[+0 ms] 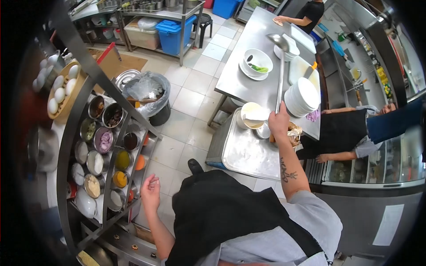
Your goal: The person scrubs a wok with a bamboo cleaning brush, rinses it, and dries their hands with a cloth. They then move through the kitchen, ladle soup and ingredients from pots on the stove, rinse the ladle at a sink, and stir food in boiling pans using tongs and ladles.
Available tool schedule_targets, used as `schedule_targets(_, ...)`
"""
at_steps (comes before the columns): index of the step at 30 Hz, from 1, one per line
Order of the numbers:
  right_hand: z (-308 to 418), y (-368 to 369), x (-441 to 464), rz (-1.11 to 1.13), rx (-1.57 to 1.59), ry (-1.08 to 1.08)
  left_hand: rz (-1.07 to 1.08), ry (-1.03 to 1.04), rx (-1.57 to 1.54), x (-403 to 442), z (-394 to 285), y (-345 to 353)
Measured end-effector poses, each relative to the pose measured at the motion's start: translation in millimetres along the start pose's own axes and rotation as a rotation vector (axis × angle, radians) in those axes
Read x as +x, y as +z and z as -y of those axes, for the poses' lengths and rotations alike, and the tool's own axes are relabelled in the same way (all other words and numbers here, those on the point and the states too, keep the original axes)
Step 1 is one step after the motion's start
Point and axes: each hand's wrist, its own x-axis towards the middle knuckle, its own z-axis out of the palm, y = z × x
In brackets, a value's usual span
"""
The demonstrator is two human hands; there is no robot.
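My right hand [278, 122] is closed around the handle end of a long steel ladle [281, 80]. The ladle reaches away from me over the steel table, its bowl end near some white dishes [290, 46]. Stacked white bowls [301, 98] stand just right of that hand. To its left is a tub [251, 116] with something white across its top. Further off, a white bowl [257, 56] holds green vegetable pieces. My left hand [151, 189] hangs beside the ingredient rack [106, 173], fingers loosely bent and apart, holding nothing.
Steel pots of sauces and chopped ingredients fill the rack at left, below a basket of eggs [64, 91]. A lined trash bin [148, 91] stands on the tiled floor. Two other people are along the far side of the steel table [235, 73]. A metal tray [248, 153] lies ahead.
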Motion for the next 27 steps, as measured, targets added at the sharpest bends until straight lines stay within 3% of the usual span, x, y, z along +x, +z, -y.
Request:
schedule_targets(2, 6, 1, -17, -0.046, 0.26, 0.041, -0.023, -0.019, 0.015, -28, 4, -1)
schedule_targets(3, 40, -26, -32, 0.201, 0.695, 0.393, -0.04, -0.012, 0.013, -42, 11, 0)
schedule_targets(5, 29, -46, -67, 0.486, 0.883, 0.445, -0.085, 0.002, -0.042, -73, 30, 3)
schedule_targets(7, 16, -59, -112, 0.829, 0.954, 0.541, -0.136, -0.006, -0.075, -111, 37, 9)
schedule_targets(10, 10, -75, -188, 1.17, 0.701, 0.571, -0.263, -0.012, -0.113, -184, 48, 19)
schedule_targets(14, -10, -62, -274, 1.545, 0.457, 0.021, -0.574, -0.001, -0.208, -306, 64, 38)
schedule_targets(15, 27, -83, -281, 1.657, 0.432, 0.06, -0.669, 0.007, -0.259, -341, 66, 45)
schedule_targets(17, 26, -76, -294, 1.876, 0.376, 0.006, -0.921, -0.024, -0.239, -407, 58, 61)
schedule_targets(19, 19, -47, -307, 1.933, 0.497, -0.382, -1.084, -0.09, -0.222, -451, 62, 62)
schedule_targets(20, 49, -62, -320, 1.97, 0.582, -0.271, -1.143, -0.251, -0.254, -468, 63, 65)
schedule_targets(23, 102, -48, -350, 2.076, 0.529, -0.634, -1.36, -0.156, -0.306, -519, 69, 86)
schedule_targets(26, 145, -39, -388, 2.246, 0.443, -0.631, -1.436, -0.245, -0.341, -553, 70, 116)
schedule_targets(27, 177, -43, -402, 2.15, 0.202, -1.054, -1.505, -0.308, -0.39, -558, 69, 130)
